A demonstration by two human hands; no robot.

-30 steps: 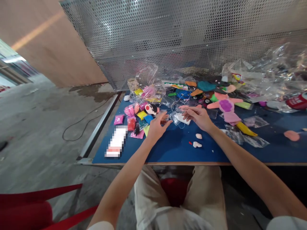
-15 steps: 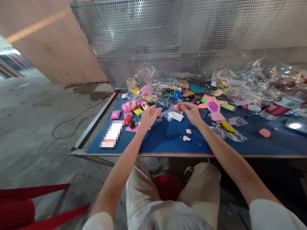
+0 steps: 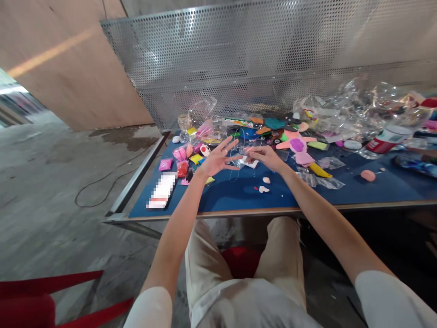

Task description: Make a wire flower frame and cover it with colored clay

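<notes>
My left hand [image 3: 218, 158] hovers palm up over the blue table [image 3: 239, 196] with its fingers spread and nothing in it. My right hand [image 3: 264, 155] is just to its right, fingers pinched on a small clear plastic bag [image 3: 246, 160] holding something white. Two small pale clay lumps [image 3: 263, 185] and a red speck lie on the table in front of the hands. Pink, red and yellow clay packets [image 3: 186, 159] lie just left of my left hand.
A pink and purple clay figure [image 3: 297, 146] and many clear bags [image 3: 351, 114] crowd the back of the table. A perforated metal panel [image 3: 239, 64] stands behind. A red-labelled tub [image 3: 387, 139] and a pink clay lump [image 3: 368, 175] sit at right. A blurred flat object [image 3: 161, 191] lies near the left edge.
My left hand has lifted and opened with fingers spread. My right hand stays pinched on the small bag. The view has shifted a little to the right.
</notes>
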